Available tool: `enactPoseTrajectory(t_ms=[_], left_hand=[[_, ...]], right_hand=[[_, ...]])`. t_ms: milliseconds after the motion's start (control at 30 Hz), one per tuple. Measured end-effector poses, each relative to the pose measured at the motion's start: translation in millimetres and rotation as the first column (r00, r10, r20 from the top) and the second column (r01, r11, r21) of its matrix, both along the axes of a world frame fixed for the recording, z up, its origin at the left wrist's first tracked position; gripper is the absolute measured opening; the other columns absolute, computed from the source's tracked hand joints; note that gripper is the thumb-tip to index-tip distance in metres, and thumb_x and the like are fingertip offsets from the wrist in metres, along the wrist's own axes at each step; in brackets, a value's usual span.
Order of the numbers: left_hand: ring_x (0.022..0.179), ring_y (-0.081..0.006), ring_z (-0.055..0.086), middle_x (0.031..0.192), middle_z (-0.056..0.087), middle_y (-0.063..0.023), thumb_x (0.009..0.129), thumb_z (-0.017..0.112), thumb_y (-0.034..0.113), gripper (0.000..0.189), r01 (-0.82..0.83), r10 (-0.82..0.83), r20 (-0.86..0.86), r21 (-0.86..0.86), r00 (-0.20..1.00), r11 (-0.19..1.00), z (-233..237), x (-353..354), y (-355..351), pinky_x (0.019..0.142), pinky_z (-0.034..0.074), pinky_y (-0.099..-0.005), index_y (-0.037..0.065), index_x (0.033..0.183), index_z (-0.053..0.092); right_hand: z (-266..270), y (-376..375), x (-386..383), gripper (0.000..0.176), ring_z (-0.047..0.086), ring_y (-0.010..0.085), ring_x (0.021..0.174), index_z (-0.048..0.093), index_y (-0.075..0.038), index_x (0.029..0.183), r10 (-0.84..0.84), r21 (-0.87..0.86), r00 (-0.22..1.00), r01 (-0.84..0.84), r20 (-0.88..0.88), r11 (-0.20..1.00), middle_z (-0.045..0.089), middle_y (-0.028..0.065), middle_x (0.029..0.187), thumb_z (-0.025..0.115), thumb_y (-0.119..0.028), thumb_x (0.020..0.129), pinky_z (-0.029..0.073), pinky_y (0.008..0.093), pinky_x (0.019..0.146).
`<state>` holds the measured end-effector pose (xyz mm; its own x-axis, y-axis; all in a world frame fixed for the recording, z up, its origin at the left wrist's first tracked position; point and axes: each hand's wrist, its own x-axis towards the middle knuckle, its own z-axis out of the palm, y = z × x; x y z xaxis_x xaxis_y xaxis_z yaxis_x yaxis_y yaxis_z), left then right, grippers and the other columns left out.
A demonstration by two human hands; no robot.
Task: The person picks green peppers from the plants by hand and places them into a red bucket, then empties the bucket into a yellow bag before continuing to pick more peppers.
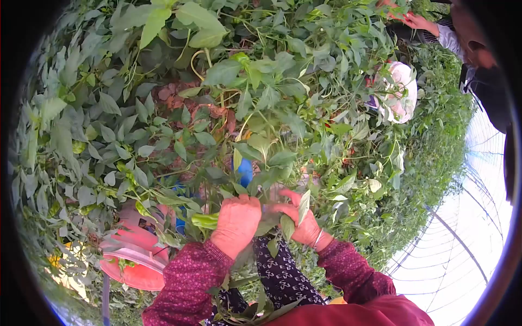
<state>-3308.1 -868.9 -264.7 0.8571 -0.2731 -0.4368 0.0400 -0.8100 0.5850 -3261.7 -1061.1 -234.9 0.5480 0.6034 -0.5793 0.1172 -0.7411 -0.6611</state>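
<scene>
Green pepper (204, 220) lies level, right of red bucket (136, 266), tip pointing toward it. Left hand (236, 223) fisted tight on pepper's far end. Right hand (302, 220), further right of bucket, half-curled among leaves (261, 144); hold unclear.

Background noted: red bucket (136, 261) low left among the leaves, patch of brown soil (174, 98) above it, white bag, possibly a hat, (402, 92) upper right, another person's striped sleeve (448, 38) beyond it, greenhouse roof (467, 228) at right.
</scene>
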Motion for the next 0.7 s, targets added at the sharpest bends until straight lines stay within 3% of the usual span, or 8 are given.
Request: enactPoseTrajectory(t_ms=[67,167,200,300,333,433,467,700], left_hand=[[0.066,-0.0232,0.062,0.068,0.057,-0.01,0.066,0.059,0.012,0.012,0.019,-0.02,-0.047,-0.02,0.999,1.0,6.1,-16.0,5.5,0.057,0.049,-0.0361,0.003,0.074,0.059],[0.066,-0.0248,0.062,0.069,0.057,-0.0108,0.065,0.06,0.013,0.014,0.037,-0.045,-0.054,-0.132,0.998,0.991,7.0,-35.3,13.4,0.059,0.049,-0.0365,0.003,0.074,0.06],[0.065,-0.027,0.061,0.071,0.058,-0.0122,0.065,0.059,0.012,0.013,-0.066,0.058,-0.039,-0.233,0.998,0.97,11.2,-38.0,16.6,0.06,0.048,-0.0374,0.002,0.073,0.06],[0.063,-0.029,0.06,0.07,0.058,-0.0123,0.066,0.057,0.01,0.01,0.103,-0.089,0.072,-0.227,0.993,0.968,8.8,-48.6,24.7,0.061,0.048,-0.0386,0.002,0.072,0.06],[0.061,-0.0284,0.06,0.068,0.058,-0.013,0.067,0.056,0.009,0.007,0.122,-0.147,-0.079,-0.263,0.986,0.957,19.7,-34.8,31.3,0.06,0.048,-0.0384,0.002,0.07,0.059],[0.06,-0.0278,0.06,0.064,0.057,-0.0126,0.067,0.056,0.009,0.007,0.032,-0.042,-0.04,-0.226,0.998,0.974,25.5,-28.1,24.1,0.058,0.048,-0.0375,0.002,0.069,0.057],[0.06,-0.0273,0.06,0.066,0.057,-0.0137,0.068,0.056,0.009,0.007,0.024,-0.023,0.007,-0.234,1.0,0.972,25.5,-26.3,20.4,0.057,0.048,-0.0368,0.002,0.069,0.057],[0.062,-0.0243,0.06,0.072,0.056,-0.0106,0.07,0.055,0.011,0.01,0.069,-0.066,0.064,-0.046,0.996,0.997,31.9,-26.9,9.3,0.057,0.047,-0.0359,0.003,0.076,0.057]], right_hand=[[7.5,27.4,10.9,0.054,0.044,0.0355,0.115,0.056,-0.017,0.114,-0.011,0.083,0.999,0.008,0.039,0.997,0.039,0.0155,0.13,0.07,-0.009,0.062,0.039,0.0421,0.093],[12.6,59.5,29.5,0.055,0.042,0.0355,0.117,0.054,-0.02,0.117,0.355,-0.079,0.924,-0.347,0.142,0.935,0.039,0.0156,0.13,0.068,-0.013,0.064,0.035,0.0467,0.096],[-0.1,59.7,24.6,0.055,0.043,0.0346,0.117,0.055,-0.022,0.117,0.34,-0.036,0.934,-0.338,0.11,0.94,0.038,0.0157,0.132,0.067,-0.017,0.065,0.033,0.049,0.095],[-6.3,71.4,26.0,0.053,0.044,0.0324,0.117,0.056,-0.024,0.117,0.529,-0.085,0.842,-0.522,0.104,0.849,0.039,0.0157,0.133,0.067,-0.02,0.066,0.035,0.0471,0.093],[-10.7,70.6,23.4,0.048,0.046,0.0296,0.114,0.059,-0.024,0.114,0.618,-0.181,0.773,-0.593,0.147,0.785,0.042,0.0144,0.13,0.066,-0.023,0.066,0.038,0.0424,0.09],[-13.3,65.7,19.2,0.039,0.048,0.0268,0.112,0.063,-0.024,0.108,0.558,-0.138,0.819,-0.543,0.133,0.829,0.046,0.0118,0.127,0.062,-0.025,0.069,0.039,0.0406,0.088],[-15.0,64.6,19.2,0.036,0.052,0.025,0.105,0.065,-0.022,0.106,0.548,-0.102,0.782,-0.544,0.298,0.833,0.049,0.0092,0.122,0.058,-0.024,0.07,0.04,0.0405,0.084],[-20.9,60.4,17.7,0.014,0.056,0.025,0.083,0.066,-0.015,0.077,0.625,-0.158,0.775,-0.609,0.091,0.778,0.06,0.0047,0.08,0.058,-0.022,0.068,0.043,0.0398,0.072]])
